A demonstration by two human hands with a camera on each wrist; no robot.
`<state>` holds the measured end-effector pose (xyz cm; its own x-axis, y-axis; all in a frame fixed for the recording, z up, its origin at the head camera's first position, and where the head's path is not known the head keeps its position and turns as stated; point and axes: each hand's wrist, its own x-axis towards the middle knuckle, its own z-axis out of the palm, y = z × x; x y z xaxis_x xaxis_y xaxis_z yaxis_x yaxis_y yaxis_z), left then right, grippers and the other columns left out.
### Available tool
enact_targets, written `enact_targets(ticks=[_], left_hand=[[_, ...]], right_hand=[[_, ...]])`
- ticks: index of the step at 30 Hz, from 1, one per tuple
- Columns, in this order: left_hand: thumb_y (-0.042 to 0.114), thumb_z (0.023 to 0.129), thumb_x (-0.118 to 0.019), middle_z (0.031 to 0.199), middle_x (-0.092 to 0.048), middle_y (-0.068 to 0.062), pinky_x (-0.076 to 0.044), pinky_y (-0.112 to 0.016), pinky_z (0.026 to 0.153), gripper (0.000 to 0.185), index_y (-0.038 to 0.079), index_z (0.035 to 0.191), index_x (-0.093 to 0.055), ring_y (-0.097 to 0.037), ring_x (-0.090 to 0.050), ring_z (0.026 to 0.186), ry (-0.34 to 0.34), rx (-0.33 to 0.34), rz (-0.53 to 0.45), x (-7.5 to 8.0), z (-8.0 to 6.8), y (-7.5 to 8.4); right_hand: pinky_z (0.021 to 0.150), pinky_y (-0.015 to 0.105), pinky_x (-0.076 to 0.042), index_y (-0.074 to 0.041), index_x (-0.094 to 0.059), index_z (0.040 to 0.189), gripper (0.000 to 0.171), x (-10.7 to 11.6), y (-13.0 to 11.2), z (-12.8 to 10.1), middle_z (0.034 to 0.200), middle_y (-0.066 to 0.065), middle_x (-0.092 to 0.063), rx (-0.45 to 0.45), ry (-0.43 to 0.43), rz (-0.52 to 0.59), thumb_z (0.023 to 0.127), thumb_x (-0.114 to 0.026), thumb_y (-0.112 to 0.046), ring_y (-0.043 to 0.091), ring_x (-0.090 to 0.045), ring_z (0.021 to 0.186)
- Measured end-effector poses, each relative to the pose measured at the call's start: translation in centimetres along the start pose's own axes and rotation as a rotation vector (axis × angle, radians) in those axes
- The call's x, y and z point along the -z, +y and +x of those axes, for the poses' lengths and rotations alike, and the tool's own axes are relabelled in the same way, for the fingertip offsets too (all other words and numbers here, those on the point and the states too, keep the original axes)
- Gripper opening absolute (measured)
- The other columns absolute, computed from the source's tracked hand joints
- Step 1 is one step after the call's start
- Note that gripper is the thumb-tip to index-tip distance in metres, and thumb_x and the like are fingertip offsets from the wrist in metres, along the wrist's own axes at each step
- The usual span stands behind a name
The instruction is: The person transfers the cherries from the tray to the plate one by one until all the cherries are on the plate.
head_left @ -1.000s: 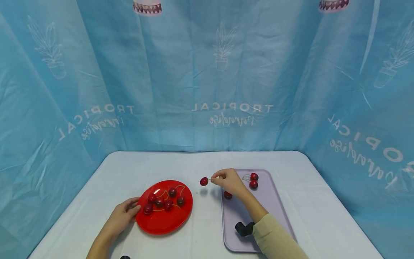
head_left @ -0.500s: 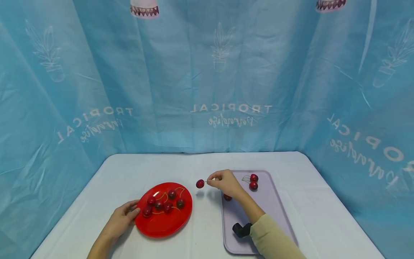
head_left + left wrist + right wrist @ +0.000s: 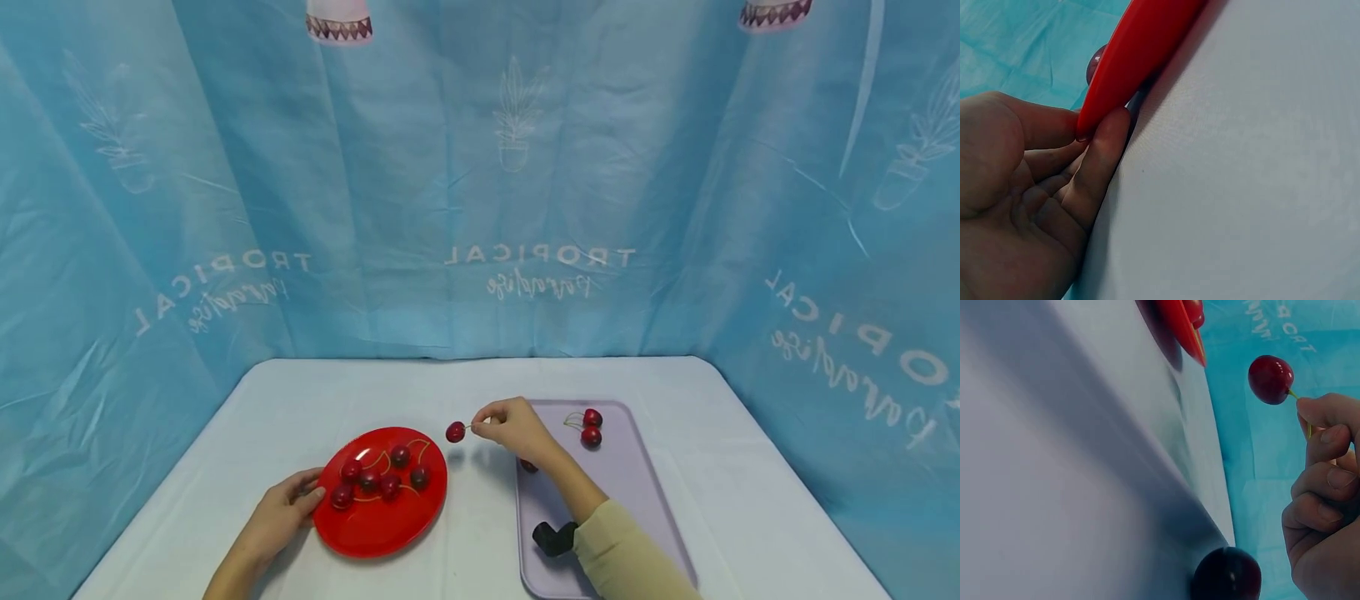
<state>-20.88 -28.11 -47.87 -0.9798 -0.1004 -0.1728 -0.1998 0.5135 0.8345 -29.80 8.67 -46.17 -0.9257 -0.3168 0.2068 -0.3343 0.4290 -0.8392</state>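
A red plate (image 3: 375, 533) on the table bears several dark red cherries (image 3: 369, 479) with thin stems. My left hand (image 3: 276, 512) pinches the plate's left rim, the thumb on top and fingers beneath, as the left wrist view shows of the plate (image 3: 1141, 56). Between thumb and forefinger, my right hand (image 3: 516, 429) holds a single cherry (image 3: 455, 432) by its stem. This cherry (image 3: 1270, 379) hangs in the air just off the plate's right edge. Two more cherries (image 3: 592, 427) lie at the far end of a pale purple tray (image 3: 630, 500).
Partly hidden under my right wrist, another cherry (image 3: 528, 466) sits by the tray's left edge. A black wrist device (image 3: 553, 539) shows at my right sleeve. The white table (image 3: 480, 379) ends at a blue printed curtain (image 3: 480, 317).
My right hand has carried the cherry left, closer to the plate. My left hand stays on the plate's rim, and the cherries on the plate lie as before.
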Motion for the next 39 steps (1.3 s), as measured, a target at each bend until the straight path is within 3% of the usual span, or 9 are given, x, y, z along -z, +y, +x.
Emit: enact_targets(ticks=[21, 33, 39], left_hand=[[0.021, 0.095, -0.06, 0.127, -0.052, -0.026, -0.057, -0.035, 0.076, 0.051, -0.003, 0.138, -0.044, -0.025, -0.061, 0.098, -0.014, 0.023, -0.008, -0.1, -0.3, -0.8], [0.02, 0.095, -0.059, 0.128, -0.051, -0.026, -0.056, -0.035, 0.077, 0.05, -0.003, 0.137, -0.044, -0.026, -0.06, 0.101, -0.023, 0.007, -0.009, 0.2, 0.0, 0.3], [0.019, 0.095, -0.059, 0.128, -0.051, -0.027, -0.056, -0.036, 0.077, 0.051, -0.004, 0.138, -0.043, -0.028, -0.059, 0.102, -0.028, 0.012, -0.003, 0.4, -0.1, -0.1]], right_hand=[[0.043, 0.025, -0.033, -0.023, -0.075, 0.083, 0.006, -2.8, -1.2, 0.1, 0.052, -0.004, -0.045, 0.042, -0.061, 0.026, 0.085, -0.071, -0.027, 0.01, -0.038, 0.048], [0.041, 0.023, -0.031, -0.023, -0.075, 0.085, 0.006, -3.4, -2.1, 0.4, 0.052, -0.003, -0.044, 0.069, -0.083, -0.008, 0.086, -0.069, -0.026, 0.009, -0.037, 0.047], [0.041, 0.023, -0.03, -0.022, -0.075, 0.083, 0.006, -4.1, -2.5, 0.4, 0.051, -0.004, -0.041, 0.071, -0.104, 0.003, 0.085, -0.07, -0.025, 0.009, -0.036, 0.047]])
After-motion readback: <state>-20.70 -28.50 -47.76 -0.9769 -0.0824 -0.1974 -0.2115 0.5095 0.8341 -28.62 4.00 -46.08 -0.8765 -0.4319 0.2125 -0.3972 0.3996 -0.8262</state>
